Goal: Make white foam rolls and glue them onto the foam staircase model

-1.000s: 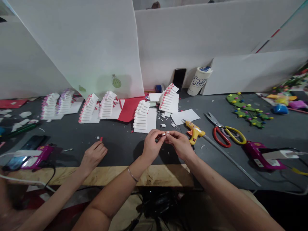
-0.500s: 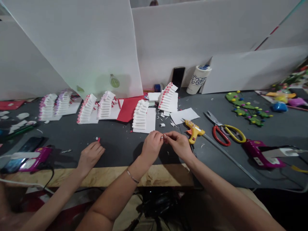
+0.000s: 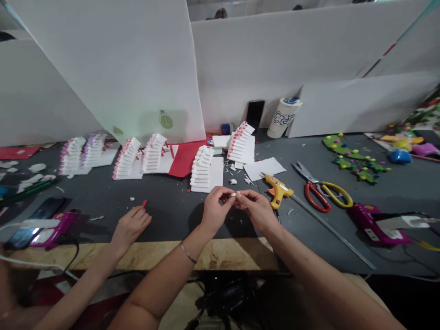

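Note:
Above the table's near edge, my left hand (image 3: 216, 207) and my right hand (image 3: 257, 208) meet fingertip to fingertip. Between them they pinch a small white piece (image 3: 233, 195), too small to tell its kind. Just beyond lies a white card (image 3: 216, 174) bearing a fan of white cotton-swab-like sticks (image 3: 201, 168). To the right of my right hand rests a yellow hot glue gun (image 3: 277, 189), with a long clear glue stick (image 3: 333, 233) running from its back.
Scissors (image 3: 314, 188) and a magenta power strip (image 3: 378, 224) lie at right. Behind stand a cup (image 3: 284, 118), a phone (image 3: 255, 115) and white panels (image 3: 247, 55). At left, another person's hand (image 3: 130, 227) holds a small red piece (image 3: 144, 203). More stick fans (image 3: 125, 158) line the back.
My fingers have shifted on the small white piece, which now shows more between them. The view has tilted up slightly.

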